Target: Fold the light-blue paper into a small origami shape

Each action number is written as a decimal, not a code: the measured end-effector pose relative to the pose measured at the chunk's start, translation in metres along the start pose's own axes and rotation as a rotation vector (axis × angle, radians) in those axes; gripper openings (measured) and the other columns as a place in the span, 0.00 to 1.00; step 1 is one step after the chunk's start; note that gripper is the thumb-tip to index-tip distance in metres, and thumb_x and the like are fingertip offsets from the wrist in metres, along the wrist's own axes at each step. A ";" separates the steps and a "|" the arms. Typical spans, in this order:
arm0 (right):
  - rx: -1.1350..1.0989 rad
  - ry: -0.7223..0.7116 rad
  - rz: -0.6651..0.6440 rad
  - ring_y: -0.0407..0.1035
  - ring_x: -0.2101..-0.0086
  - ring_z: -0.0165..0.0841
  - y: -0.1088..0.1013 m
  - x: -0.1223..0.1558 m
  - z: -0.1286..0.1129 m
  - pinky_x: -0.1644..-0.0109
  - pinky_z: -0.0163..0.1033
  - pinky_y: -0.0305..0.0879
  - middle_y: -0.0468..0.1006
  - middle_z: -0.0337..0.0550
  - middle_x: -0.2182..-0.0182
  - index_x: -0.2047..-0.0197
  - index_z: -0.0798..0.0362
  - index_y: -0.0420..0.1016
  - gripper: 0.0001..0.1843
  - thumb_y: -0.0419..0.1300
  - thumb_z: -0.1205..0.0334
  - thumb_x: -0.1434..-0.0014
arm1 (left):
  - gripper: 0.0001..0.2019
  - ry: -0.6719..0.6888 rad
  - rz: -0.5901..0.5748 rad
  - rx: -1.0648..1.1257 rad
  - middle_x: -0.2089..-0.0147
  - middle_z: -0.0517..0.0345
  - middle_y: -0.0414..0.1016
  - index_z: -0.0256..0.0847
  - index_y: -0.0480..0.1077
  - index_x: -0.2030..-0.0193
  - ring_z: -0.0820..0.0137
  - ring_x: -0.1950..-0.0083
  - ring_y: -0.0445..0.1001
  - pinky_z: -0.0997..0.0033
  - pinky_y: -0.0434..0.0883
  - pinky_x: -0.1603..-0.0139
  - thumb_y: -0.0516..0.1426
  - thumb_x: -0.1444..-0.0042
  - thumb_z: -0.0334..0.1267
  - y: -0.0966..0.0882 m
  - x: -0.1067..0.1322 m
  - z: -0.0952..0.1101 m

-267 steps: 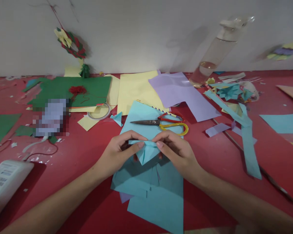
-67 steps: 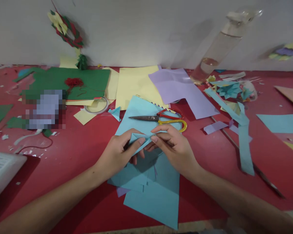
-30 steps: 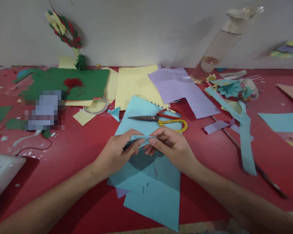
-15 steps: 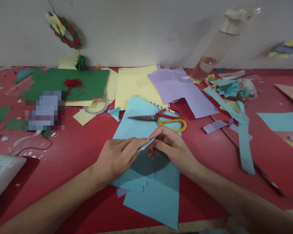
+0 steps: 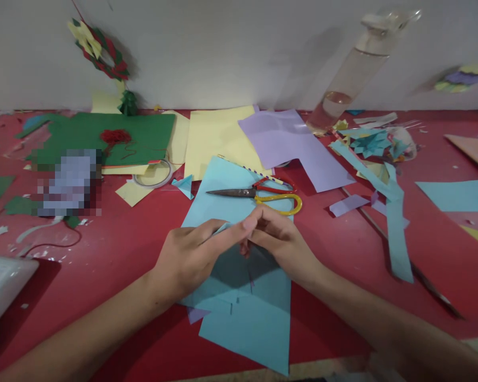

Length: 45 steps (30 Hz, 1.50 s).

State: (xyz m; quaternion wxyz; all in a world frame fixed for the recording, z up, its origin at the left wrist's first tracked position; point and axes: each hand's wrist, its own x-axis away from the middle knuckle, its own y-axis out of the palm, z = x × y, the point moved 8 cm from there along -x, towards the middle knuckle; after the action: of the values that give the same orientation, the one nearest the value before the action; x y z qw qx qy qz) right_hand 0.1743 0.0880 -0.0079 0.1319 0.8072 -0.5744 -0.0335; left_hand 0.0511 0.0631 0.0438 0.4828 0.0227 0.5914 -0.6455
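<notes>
My left hand (image 5: 195,254) and my right hand (image 5: 282,239) meet over blue paper sheets (image 5: 250,334) on the red table. Between them is a small folded piece of blue paper (image 5: 223,227), mostly hidden by the left fingers. My left thumb reaches across to the right fingertips. Both hands are closed in a pinch on the piece. Just beyond the hands lie scissors (image 5: 239,192) with one red and one yellow handle, and a dotted pencil (image 5: 258,172) beside them. A small folded blue triangle (image 5: 184,185) rests to the left of the scissors.
Green paper (image 5: 147,132), yellow paper (image 5: 219,135) and purple paper (image 5: 290,138) lie along the wall. A roll of tape (image 5: 169,172) is at the left. A tilted-looking clear bottle (image 5: 346,85) stands at the back right, near blue paper strips (image 5: 398,239) and a thin brush (image 5: 434,289).
My left thumb has moved across to my right fingertips, and the small blue paper is now more covered. The whole view has shifted slightly.
</notes>
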 end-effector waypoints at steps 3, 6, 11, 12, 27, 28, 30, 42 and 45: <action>0.004 0.016 -0.006 0.71 0.74 0.27 0.001 0.000 0.001 0.69 0.34 0.71 0.73 0.36 0.75 0.66 0.52 0.66 0.08 0.61 0.59 0.41 | 0.17 -0.030 -0.053 0.022 0.69 0.62 0.71 0.46 0.67 0.47 0.79 0.75 0.67 0.81 0.60 0.78 0.46 0.37 0.25 0.002 0.000 -0.006; -0.009 0.032 0.004 0.71 0.75 0.26 0.001 0.000 0.004 0.69 0.33 0.72 0.73 0.35 0.74 0.63 0.52 0.67 0.10 0.64 0.59 0.43 | 0.13 -0.172 -0.074 0.167 0.71 0.63 0.69 0.44 0.70 0.49 0.79 0.74 0.68 0.82 0.63 0.76 0.49 0.36 0.28 0.004 0.000 -0.016; 0.018 0.009 0.016 0.71 0.76 0.25 0.000 -0.001 0.004 0.70 0.32 0.72 0.74 0.35 0.77 0.66 0.53 0.69 0.10 0.65 0.58 0.44 | 0.10 -0.288 -0.064 0.357 0.68 0.64 0.74 0.42 0.71 0.51 0.83 0.77 0.69 0.84 0.66 0.74 0.55 0.37 0.31 0.005 -0.001 -0.021; 0.027 0.003 0.019 0.71 0.76 0.25 0.000 -0.001 0.004 0.70 0.32 0.72 0.74 0.35 0.77 0.67 0.53 0.69 0.10 0.65 0.58 0.44 | 0.09 -0.295 -0.061 0.381 0.67 0.63 0.75 0.42 0.71 0.52 0.83 0.78 0.69 0.84 0.66 0.75 0.56 0.38 0.32 0.006 -0.002 -0.022; 0.087 -0.063 0.086 0.74 0.75 0.27 -0.003 0.001 -0.003 0.70 0.32 0.73 0.76 0.35 0.75 0.59 0.53 0.70 0.11 0.65 0.61 0.43 | 0.09 -0.337 -0.070 0.428 0.74 0.66 0.76 0.42 0.74 0.55 0.81 0.80 0.70 0.80 0.72 0.68 0.61 0.42 0.32 0.009 -0.001 -0.028; 0.090 -0.069 0.089 0.74 0.75 0.27 -0.003 0.001 -0.003 0.70 0.32 0.73 0.76 0.35 0.75 0.59 0.53 0.70 0.11 0.65 0.60 0.43 | 0.08 -0.328 -0.069 0.413 0.76 0.67 0.76 0.42 0.74 0.55 0.80 0.79 0.70 0.78 0.72 0.66 0.60 0.42 0.32 0.009 -0.002 -0.028; 0.098 -0.079 0.095 0.74 0.75 0.27 -0.004 0.001 -0.003 0.69 0.32 0.73 0.76 0.35 0.74 0.59 0.53 0.70 0.11 0.65 0.60 0.44 | 0.09 -0.317 -0.065 0.395 0.77 0.67 0.75 0.43 0.74 0.55 0.78 0.78 0.71 0.76 0.72 0.65 0.60 0.42 0.31 0.008 -0.002 -0.027; 0.141 -0.104 0.108 0.74 0.74 0.26 -0.005 0.002 -0.002 0.69 0.31 0.72 0.77 0.34 0.75 0.61 0.51 0.71 0.09 0.66 0.62 0.44 | 0.07 -0.363 -0.106 0.422 0.73 0.64 0.77 0.44 0.73 0.56 0.76 0.74 0.72 0.76 0.72 0.65 0.58 0.41 0.33 0.010 -0.004 -0.028; 0.167 -0.104 0.123 0.74 0.75 0.27 -0.006 0.003 -0.003 0.69 0.32 0.73 0.77 0.35 0.75 0.61 0.51 0.71 0.09 0.66 0.61 0.44 | 0.06 -0.377 -0.104 0.416 0.67 0.61 0.78 0.43 0.73 0.57 0.74 0.67 0.75 0.79 0.71 0.70 0.58 0.41 0.33 0.010 -0.004 -0.028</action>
State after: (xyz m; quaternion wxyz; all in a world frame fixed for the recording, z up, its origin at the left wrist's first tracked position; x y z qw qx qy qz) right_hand 0.1814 0.0880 -0.0058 0.0359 0.7757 -0.6298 -0.0192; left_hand 0.0444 0.0887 0.0306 0.5356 -0.0295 0.3464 -0.7696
